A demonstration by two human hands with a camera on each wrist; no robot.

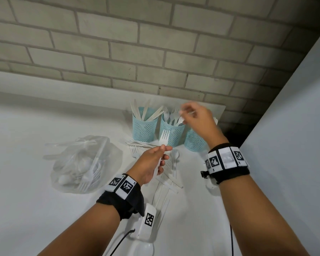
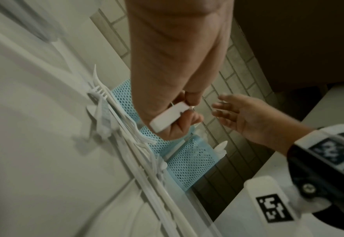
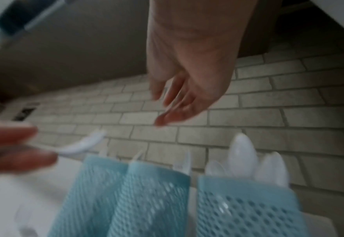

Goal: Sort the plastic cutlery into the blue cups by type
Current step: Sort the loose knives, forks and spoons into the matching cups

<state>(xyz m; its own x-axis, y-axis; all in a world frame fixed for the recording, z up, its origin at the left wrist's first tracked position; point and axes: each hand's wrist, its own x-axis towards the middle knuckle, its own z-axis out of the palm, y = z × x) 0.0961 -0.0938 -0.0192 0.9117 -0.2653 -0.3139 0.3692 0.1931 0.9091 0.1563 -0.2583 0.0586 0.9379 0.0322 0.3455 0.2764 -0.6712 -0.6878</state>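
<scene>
1. The sorting is judged to be midway: a white plastic fork [image 1: 163, 138] is pinched by its handle between thumb and fingers of the left hand [image 1: 151, 164], at the centre of the head view, in front of the middle blue mesh cup [image 1: 171, 134].
2. The right hand [image 1: 197, 119] is seen above the middle cup and the right blue mesh cup [image 1: 193, 142], fingers loosely spread; whether anything is held cannot be told, as the hand is blurred.
3. Next, the fork is likely to be lowered handle-first into the middle cup, where forks already stand; knives fill the left blue mesh cup [image 1: 143, 126].
4. Loose white cutlery [image 1: 171, 182] on the white counter [image 1: 26, 182] and a clear plastic bag of cutlery [image 1: 81, 163] at lower left are shown only by the head view.
5. Spoon bowls [image 3: 241, 154] rising from the right cup are shown clearly only by the right wrist view.
</scene>
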